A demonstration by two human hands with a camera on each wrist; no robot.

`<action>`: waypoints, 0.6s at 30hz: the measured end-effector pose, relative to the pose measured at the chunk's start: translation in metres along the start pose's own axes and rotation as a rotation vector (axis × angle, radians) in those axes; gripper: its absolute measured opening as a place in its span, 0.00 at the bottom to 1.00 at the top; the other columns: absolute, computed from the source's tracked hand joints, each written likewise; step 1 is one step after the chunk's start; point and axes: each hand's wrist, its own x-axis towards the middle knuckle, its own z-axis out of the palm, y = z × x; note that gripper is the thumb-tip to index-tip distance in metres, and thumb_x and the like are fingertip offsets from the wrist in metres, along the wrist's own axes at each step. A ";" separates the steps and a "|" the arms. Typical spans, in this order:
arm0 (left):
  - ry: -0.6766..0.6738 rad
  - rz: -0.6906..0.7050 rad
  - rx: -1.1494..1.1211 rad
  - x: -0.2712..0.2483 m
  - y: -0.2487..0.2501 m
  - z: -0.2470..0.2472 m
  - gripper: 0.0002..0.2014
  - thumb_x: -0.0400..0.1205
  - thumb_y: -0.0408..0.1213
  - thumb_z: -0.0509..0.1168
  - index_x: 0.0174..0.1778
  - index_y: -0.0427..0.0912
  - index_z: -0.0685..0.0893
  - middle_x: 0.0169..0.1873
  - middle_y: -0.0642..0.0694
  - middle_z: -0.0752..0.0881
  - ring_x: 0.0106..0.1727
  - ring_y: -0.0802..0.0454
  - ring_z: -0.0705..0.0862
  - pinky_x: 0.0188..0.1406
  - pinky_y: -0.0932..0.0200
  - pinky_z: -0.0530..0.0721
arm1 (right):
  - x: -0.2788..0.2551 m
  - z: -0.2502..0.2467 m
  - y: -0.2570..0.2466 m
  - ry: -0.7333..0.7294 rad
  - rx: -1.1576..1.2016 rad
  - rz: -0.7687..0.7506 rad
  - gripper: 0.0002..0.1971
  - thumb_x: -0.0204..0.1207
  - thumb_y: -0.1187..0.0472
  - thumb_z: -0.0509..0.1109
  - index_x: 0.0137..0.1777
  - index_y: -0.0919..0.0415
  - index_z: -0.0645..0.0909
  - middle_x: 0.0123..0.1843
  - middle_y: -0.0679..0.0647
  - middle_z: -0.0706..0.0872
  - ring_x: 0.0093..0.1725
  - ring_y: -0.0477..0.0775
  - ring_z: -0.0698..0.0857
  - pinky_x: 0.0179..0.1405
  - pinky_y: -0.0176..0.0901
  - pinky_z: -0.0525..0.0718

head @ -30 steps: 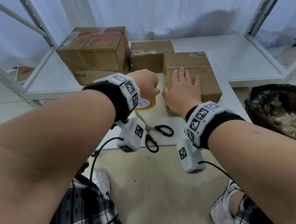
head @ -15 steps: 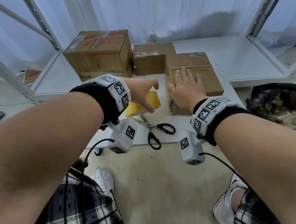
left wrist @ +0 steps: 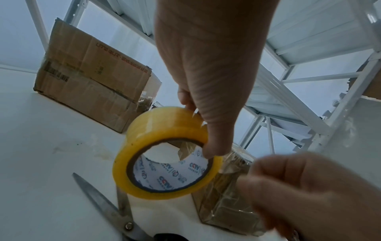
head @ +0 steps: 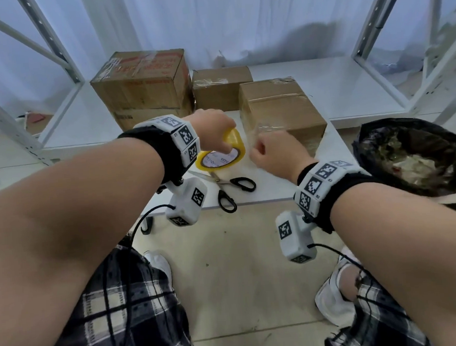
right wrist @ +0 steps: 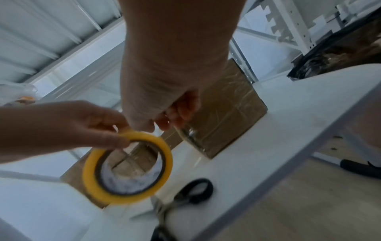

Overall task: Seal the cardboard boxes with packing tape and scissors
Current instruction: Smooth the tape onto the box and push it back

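My left hand [head: 223,143] grips a yellow roll of packing tape [head: 232,141] by its rim and holds it tilted above the white table [head: 274,188]. The thumb lies on the roll's edge [left wrist: 164,124]. My right hand [head: 259,150] is right beside the roll with its fingers curled, and it pinches the clear free end of the tape [left wrist: 230,164]. Behind the right hand stands the nearest cardboard box [head: 279,107], with shiny tape on its front face. Black-handled scissors [head: 234,190] lie on the table under the roll, blades spread.
A large printed box [head: 145,86] and a small box [head: 221,87] stand at the back on a white shelf [head: 337,89]. A bin lined with a black bag [head: 414,157] is to the right of the table. Metal rack uprights [head: 50,44] flank both sides.
My left hand has picked the tape roll up off the table. The right hand has come off the top of the near box, curled its fingers and moved to the roll.
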 end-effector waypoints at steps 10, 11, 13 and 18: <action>0.089 -0.058 -0.107 -0.005 -0.005 0.005 0.30 0.80 0.48 0.68 0.76 0.47 0.67 0.64 0.42 0.82 0.61 0.40 0.81 0.60 0.49 0.74 | -0.011 0.046 -0.035 -0.311 -0.083 -0.004 0.19 0.78 0.49 0.69 0.57 0.65 0.76 0.51 0.59 0.81 0.49 0.59 0.79 0.44 0.47 0.76; 0.092 -0.058 -0.109 -0.005 -0.006 0.005 0.30 0.80 0.48 0.68 0.76 0.47 0.66 0.62 0.42 0.82 0.59 0.40 0.81 0.58 0.49 0.73 | -0.009 0.049 -0.037 -0.327 -0.097 -0.004 0.19 0.77 0.49 0.70 0.57 0.65 0.74 0.50 0.59 0.80 0.47 0.58 0.78 0.42 0.46 0.75; 0.102 -0.057 -0.109 -0.005 -0.008 0.004 0.30 0.80 0.48 0.69 0.76 0.47 0.66 0.61 0.42 0.83 0.59 0.40 0.81 0.58 0.49 0.73 | -0.006 0.056 -0.040 -0.363 -0.128 0.024 0.20 0.75 0.49 0.72 0.54 0.62 0.70 0.47 0.56 0.76 0.45 0.57 0.76 0.41 0.47 0.74; 0.119 -0.036 -0.092 -0.002 -0.009 0.003 0.29 0.80 0.49 0.68 0.75 0.49 0.68 0.61 0.44 0.83 0.59 0.40 0.81 0.62 0.47 0.71 | -0.008 0.062 -0.034 -0.370 -0.245 0.069 0.24 0.75 0.52 0.72 0.61 0.64 0.67 0.51 0.60 0.80 0.49 0.64 0.82 0.41 0.51 0.75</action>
